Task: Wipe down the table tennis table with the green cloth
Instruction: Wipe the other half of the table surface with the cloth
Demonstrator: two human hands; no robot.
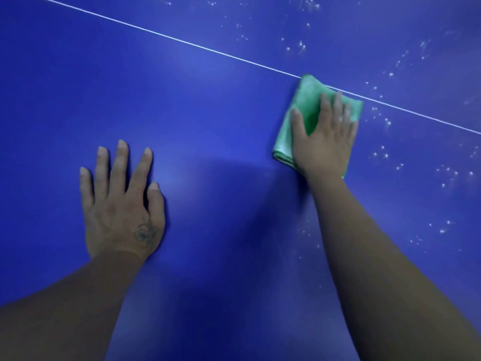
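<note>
Beneath my flat, unclenched right grip (pixel 324 144) lies the folded green cloth (pixel 308 105) on the blue surface (pixel 208 105); left grip (pixel 122 207) rests released.

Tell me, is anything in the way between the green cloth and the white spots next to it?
No, nothing visible. The right hand presses flat on the green cloth, and the white spots lie just right of it on bare blue table. The left hand rests flat far on the other side.

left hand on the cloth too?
No, the left hand lies flat on the bare blue table tennis table, while only the right hand presses the green cloth.
</note>
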